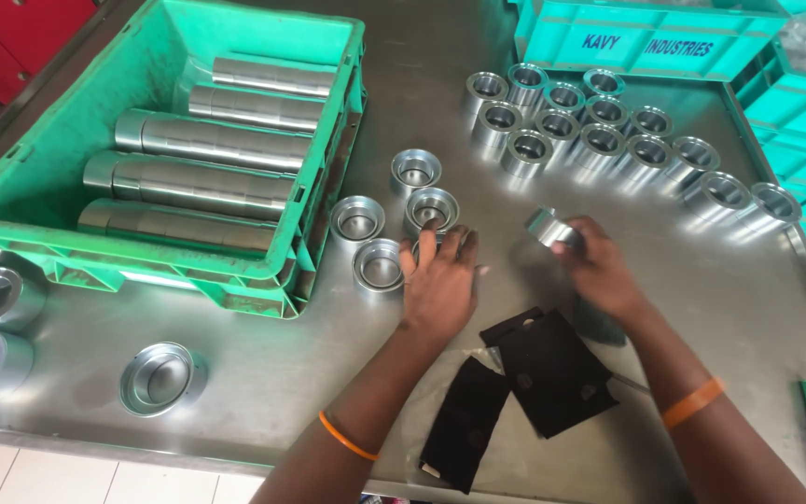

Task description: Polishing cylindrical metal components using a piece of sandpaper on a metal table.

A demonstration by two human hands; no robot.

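On the steel bench [263, 392], the left hand [440, 285] rests open-fingered on a short shiny metal cup [431, 245], while the right hand [599, 271] grips another tilted machined ring [548, 227] just to its right.

rings [433, 207]: shiny metal | crate [76, 201]: green plastic | table [328, 373]: brushed steel

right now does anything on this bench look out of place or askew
Mostly tidy. One shiny flanged metal cup sits alone near the steel table's front edge, away from the small cluster of similar cups, and black flat pieces lie skewed, one overhanging the edge.
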